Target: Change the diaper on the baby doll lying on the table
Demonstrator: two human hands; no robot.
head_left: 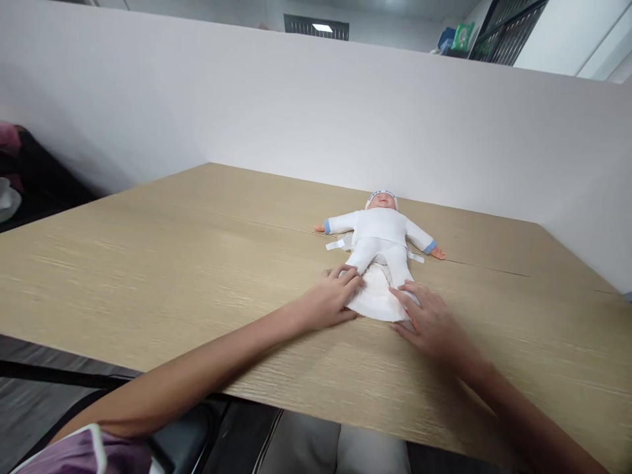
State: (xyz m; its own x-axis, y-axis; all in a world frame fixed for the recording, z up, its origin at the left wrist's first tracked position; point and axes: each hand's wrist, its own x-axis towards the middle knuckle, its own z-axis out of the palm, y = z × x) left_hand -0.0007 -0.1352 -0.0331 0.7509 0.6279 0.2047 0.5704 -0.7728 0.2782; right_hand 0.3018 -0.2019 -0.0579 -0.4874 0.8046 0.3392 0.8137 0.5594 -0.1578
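A baby doll (380,232) in a white suit and cap lies on its back on the wooden table (172,263), head away from me. Under its legs lies an open white diaper (374,299), with tape tabs sticking out at the doll's waist. My left hand (330,297) rests on the diaper's left front edge beside the doll's leg, fingers stretched and a little curled. My right hand (428,320) lies flat on the diaper's right front corner, fingers spread.
A white partition (345,112) runs along the back and right of the table. The table's near edge crosses in front of my lap. A dark seat with pink cloth stands at far left (14,171).
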